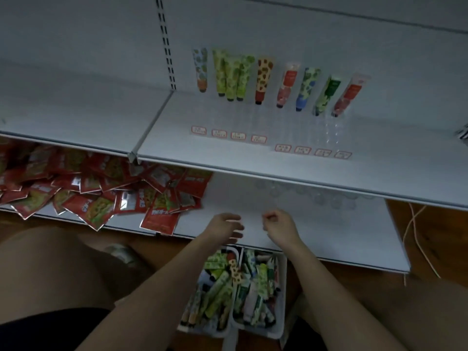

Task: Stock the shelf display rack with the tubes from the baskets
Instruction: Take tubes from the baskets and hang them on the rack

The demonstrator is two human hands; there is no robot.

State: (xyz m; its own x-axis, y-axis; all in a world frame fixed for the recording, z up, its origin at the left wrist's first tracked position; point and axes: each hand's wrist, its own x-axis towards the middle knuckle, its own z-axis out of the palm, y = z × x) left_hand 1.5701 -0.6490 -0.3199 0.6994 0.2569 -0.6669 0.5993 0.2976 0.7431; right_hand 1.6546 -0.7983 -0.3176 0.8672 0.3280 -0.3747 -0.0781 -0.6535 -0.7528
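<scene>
Two white baskets, the left basket (202, 328) and the right basket (279, 330), stand on the floor between my knees, full of patterned tubes (220, 287). A clear display rack (268, 122) on the upper shelf holds several upright tubes: a pale blue one (201, 68), three green ones (231, 74), an orange spotted one (264, 77), and red, blue and green ones further right (306, 87). My left hand (225, 228) and my right hand (278, 226) hover side by side over the lower shelf's front, above the baskets. Both have loosely bent fingers with nothing visible in them.
A heap of red snack sachets (88, 191) covers the lower shelf's left half. Faint clear plastic shapes (316, 196) lie at the back of the lower shelf (342, 231). A pale cord (417, 239) trails over the wooden floor at the right. Price labels (282, 148) line the rack's front.
</scene>
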